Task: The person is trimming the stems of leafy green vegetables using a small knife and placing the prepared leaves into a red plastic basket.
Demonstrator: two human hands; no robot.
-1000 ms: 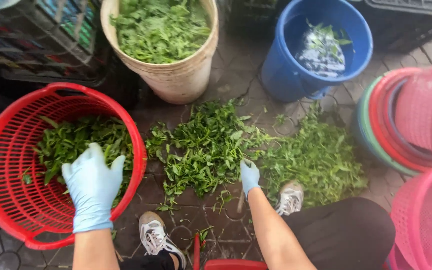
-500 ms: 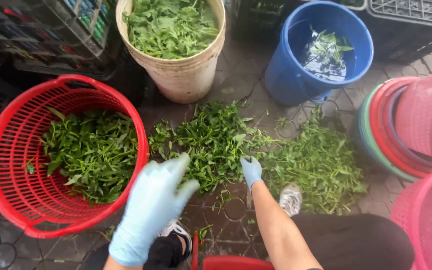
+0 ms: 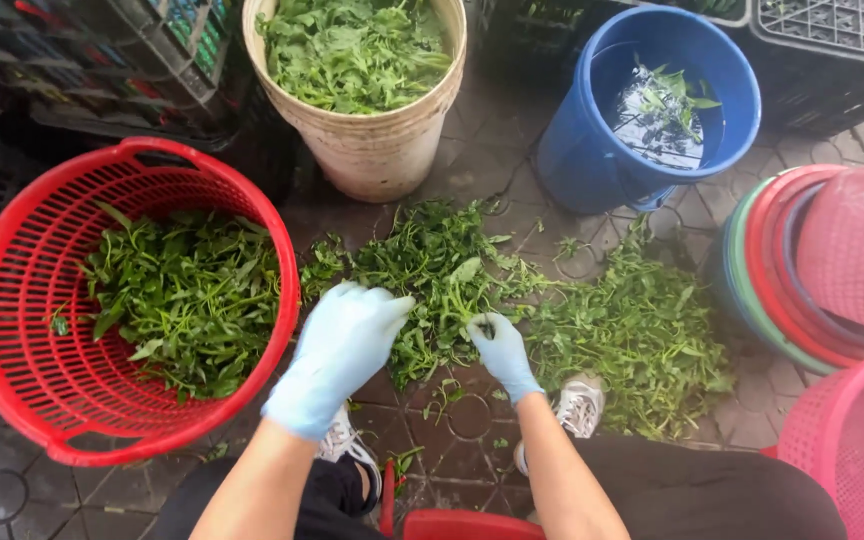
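Both my hands wear pale blue gloves. My left hand [image 3: 342, 345] reaches down onto the near edge of a pile of green leafy stems [image 3: 432, 270] on the tiled floor, fingers curled over the leaves. My right hand [image 3: 500, 350] pinches a few stems at the same pile, a little to the right. A red round basket [image 3: 12, 300] holding picked greens [image 3: 187, 300] stands to the left of my left hand. More greens [image 3: 642, 335] spread out on the floor to the right.
A cream bucket [image 3: 372, 150] full of greens stands behind the pile. A blue bucket [image 3: 592, 160] holds water and a few leaves. Stacked pink and red baskets [image 3: 832, 270] sit at the right, dark crates [image 3: 82, 60] behind. My shoes [image 3: 577, 405] are below the pile.
My left hand has moved from over the red basket across to the floor pile. My right hand stayed at the pile, closing on stems.
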